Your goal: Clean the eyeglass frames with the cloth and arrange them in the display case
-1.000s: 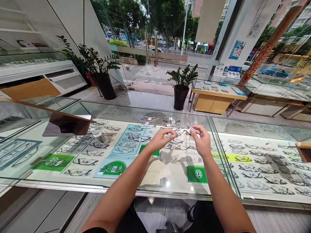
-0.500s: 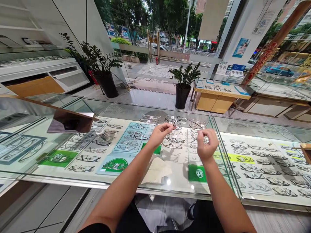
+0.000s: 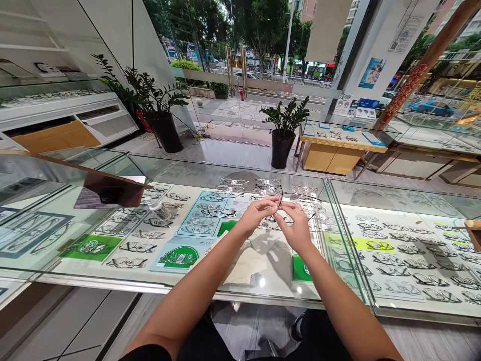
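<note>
Above the glass counter (image 3: 270,292), my two hands meet at a thin dark-framed pair of eyeglasses (image 3: 280,197). My left hand (image 3: 257,214) pinches it near the front. Fingertips of my right hand (image 3: 296,226) close on it from the other side, and the hands nearly touch. A thin temple reaches out to the right past my right hand; my fingers cover part of the frame. Below my forearms a cream cleaning cloth (image 3: 246,268) lies spread on the counter. Further left stands a small clear-white bottle (image 3: 160,208).
Many frames lie in rows under the glass, with green cards (image 3: 90,245) among them. A brown-edged mirror or stand (image 3: 120,188) sits on the left of the counter. Beyond it are potted plants (image 3: 282,143) and another display table (image 3: 338,150).
My right hand has moved left from the end of the temple to the eyeglasses' front, beside my left hand. My left hand has shifted slightly right and down, and the eyeglasses have turned.
</note>
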Motion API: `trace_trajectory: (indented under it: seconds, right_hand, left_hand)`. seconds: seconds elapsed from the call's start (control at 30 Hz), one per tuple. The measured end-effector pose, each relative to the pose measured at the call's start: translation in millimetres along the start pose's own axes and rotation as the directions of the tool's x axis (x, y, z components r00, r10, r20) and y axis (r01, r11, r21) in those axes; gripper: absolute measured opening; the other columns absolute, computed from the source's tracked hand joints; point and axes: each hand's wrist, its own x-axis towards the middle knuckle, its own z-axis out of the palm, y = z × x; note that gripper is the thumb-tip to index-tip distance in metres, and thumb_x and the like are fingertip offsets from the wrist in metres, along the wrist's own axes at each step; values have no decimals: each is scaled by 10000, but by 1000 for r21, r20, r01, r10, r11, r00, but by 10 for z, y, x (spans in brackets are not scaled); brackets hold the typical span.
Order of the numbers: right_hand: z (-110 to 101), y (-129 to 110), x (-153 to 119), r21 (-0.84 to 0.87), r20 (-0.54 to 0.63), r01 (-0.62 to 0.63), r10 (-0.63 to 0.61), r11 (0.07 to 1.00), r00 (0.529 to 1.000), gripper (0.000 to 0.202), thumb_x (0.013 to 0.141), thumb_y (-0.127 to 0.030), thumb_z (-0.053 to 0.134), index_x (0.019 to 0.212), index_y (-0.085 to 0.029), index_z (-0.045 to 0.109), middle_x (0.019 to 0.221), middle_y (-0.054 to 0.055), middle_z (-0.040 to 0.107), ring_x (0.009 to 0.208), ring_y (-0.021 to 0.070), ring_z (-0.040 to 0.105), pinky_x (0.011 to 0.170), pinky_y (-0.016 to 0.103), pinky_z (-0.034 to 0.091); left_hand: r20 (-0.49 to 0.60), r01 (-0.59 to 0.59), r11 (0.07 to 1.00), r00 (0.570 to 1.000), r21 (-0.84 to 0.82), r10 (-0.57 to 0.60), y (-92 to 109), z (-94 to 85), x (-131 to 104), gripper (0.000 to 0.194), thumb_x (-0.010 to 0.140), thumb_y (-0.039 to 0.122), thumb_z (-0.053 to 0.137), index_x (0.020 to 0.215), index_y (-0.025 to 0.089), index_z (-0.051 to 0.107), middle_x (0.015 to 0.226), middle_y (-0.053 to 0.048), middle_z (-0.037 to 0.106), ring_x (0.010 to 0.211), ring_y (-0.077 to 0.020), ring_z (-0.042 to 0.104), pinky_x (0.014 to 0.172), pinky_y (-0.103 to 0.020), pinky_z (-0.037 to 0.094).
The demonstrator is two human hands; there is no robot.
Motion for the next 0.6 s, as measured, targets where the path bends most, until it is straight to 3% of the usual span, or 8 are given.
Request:
trace_trajectory:
  seconds: [0.2, 0.37, 0.5, 0.6]
  right_hand:
    - [18, 57, -21, 88, -61, -97, 102, 991, 993, 178, 1003, -381, 731, 1060, -240, 823, 1091, 92, 827, 1081, 276, 738, 992, 469, 580]
    - [-35, 82, 31, 61, -123, -83, 90, 995, 988, 178, 1001, -378, 733, 1066, -240, 826, 1090, 94, 843, 1062, 276, 756, 994, 479, 586]
    - [-69, 125, 49, 18, -143, 16, -14, 1000, 990, 171, 1020, -355, 714, 1052, -236, 832, 1063, 86, 853, 1027, 274, 763, 998, 494, 566]
    - [-76, 190, 38, 5, -135, 42, -41, 999, 990, 191, 1034, -361, 698, 1050, -230, 835, 1045, 90, 851, 1003, 278, 758, 980, 497, 556]
  left_hand:
    - [54, -17, 997, 998, 78, 13, 60, -24, -21, 317, 840, 531, 859, 864, 214, 848, 1466, -154, 702, 1394, -361, 632, 1169, -504, 482]
    - [-111, -161, 954, 975, 252, 193, 89, -144, 46, 281, 922, 491, 755, 1001, 230, 822, 1400, -131, 729, 1329, -324, 659, 1059, -438, 528]
    - [-270, -281, 839, 858, 466, 438, 261, -242, 12, 184, 949, 386, 695, 989, 224, 775, 1295, -114, 751, 1255, -287, 679, 1041, -405, 504]
    - [-381, -277, 776, 747, 566, 545, 515, -314, -183, 156, 984, 343, 640, 1008, 226, 741, 1282, -105, 742, 1230, -271, 681, 1034, -392, 505]
